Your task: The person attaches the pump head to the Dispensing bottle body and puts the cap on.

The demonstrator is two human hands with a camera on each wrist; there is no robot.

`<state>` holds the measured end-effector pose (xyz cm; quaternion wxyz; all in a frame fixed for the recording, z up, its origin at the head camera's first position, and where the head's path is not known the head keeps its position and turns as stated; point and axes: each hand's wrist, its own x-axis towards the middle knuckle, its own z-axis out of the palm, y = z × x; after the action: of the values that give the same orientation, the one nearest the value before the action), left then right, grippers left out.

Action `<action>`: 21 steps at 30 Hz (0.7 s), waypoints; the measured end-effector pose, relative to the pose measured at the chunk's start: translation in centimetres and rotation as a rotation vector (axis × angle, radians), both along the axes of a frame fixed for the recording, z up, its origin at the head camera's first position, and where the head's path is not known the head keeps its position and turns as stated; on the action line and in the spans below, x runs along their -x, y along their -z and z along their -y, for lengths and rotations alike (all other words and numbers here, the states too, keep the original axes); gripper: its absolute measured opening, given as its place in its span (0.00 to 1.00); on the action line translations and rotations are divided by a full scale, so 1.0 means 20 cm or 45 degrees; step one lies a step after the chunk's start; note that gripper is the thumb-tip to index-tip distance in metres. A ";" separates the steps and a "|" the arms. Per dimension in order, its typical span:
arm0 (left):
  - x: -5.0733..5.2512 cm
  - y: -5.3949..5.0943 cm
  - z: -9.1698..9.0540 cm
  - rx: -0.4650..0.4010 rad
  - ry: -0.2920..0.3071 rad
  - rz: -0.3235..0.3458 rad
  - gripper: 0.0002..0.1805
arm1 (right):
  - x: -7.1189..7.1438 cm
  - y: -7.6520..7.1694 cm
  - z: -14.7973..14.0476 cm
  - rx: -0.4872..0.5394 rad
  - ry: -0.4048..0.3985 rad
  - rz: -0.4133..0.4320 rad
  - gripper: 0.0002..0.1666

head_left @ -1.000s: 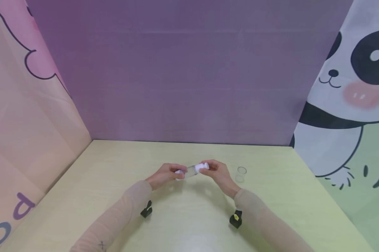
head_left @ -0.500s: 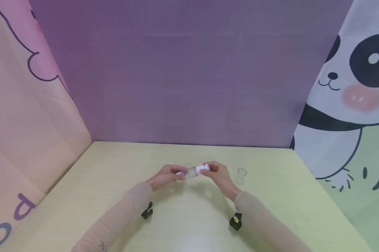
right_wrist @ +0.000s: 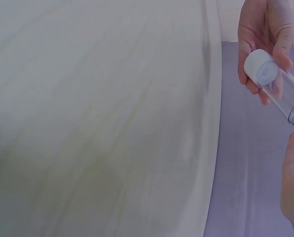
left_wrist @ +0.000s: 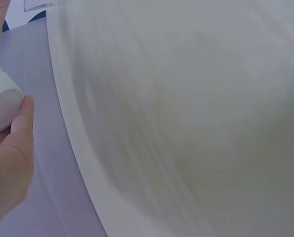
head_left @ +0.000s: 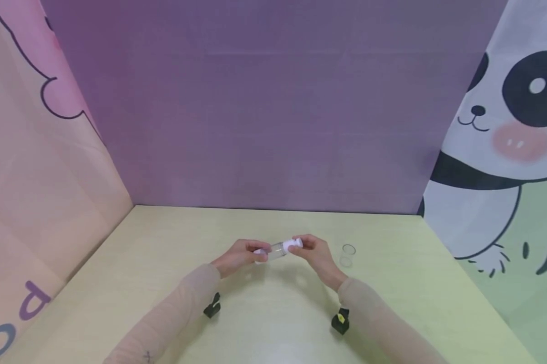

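As we look down, our left hand (head_left: 237, 255) pinches the clear bottle (head_left: 277, 251) from nine o'clock and our right hand (head_left: 318, 257) pinches it from three, each partly hiding one of its white ends (head_left: 289, 245). It's tilting up towards two, above the table (head_left: 164, 237)! Beyond our right hand, at three o'clock: a clear cylinder (head_left: 347, 256); purple backdrop (head_left: 273, 111) at twelve.

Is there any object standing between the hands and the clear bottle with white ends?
Nothing visible does: the left hand holds one white end of the bottle, the right hand the other. The clear, round-rimmed object is off to their right.
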<state>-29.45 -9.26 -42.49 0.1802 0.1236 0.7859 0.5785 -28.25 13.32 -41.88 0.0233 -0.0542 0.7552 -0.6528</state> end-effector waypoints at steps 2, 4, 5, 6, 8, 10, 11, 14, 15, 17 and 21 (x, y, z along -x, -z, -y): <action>0.00 0.00 0.00 -0.002 0.001 -0.004 0.18 | 0.00 0.00 0.00 0.006 -0.009 0.006 0.23; 0.00 0.00 0.00 -0.004 0.000 -0.005 0.18 | 0.00 0.01 -0.01 0.010 -0.020 0.011 0.25; 0.00 0.00 0.00 -0.004 0.003 -0.007 0.18 | 0.00 0.01 -0.01 0.011 -0.026 0.009 0.26; 0.00 0.00 0.00 -0.004 0.004 -0.007 0.18 | 0.00 0.01 -0.01 0.014 -0.030 0.012 0.27; 0.00 0.00 0.00 -0.008 0.004 -0.001 0.18 | 0.01 0.01 -0.02 0.023 -0.040 0.017 0.26; 0.00 0.00 0.00 -0.009 0.009 -0.008 0.19 | 0.01 0.01 -0.02 0.032 -0.064 0.020 0.26; 0.00 0.00 0.00 -0.010 0.007 -0.008 0.19 | 0.01 0.01 -0.03 0.036 -0.082 0.015 0.26; 0.00 0.00 0.00 -0.012 -0.006 -0.005 0.18 | 0.00 0.01 -0.03 0.066 -0.153 0.011 0.26; 0.00 0.00 0.00 -0.012 -0.007 -0.008 0.18 | 0.00 0.00 -0.04 0.077 -0.177 0.006 0.26; 0.00 0.01 0.00 -0.018 -0.013 -0.003 0.18 | 0.00 0.00 -0.04 0.103 -0.214 -0.003 0.27; 0.00 0.01 0.00 -0.023 -0.009 -0.007 0.19 | 0.00 0.01 -0.04 0.133 -0.244 -0.007 0.26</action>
<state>-29.44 -9.30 -42.74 0.1749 0.1240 0.7814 0.5860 -28.28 14.15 -41.98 0.0807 -0.1290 0.7117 -0.6859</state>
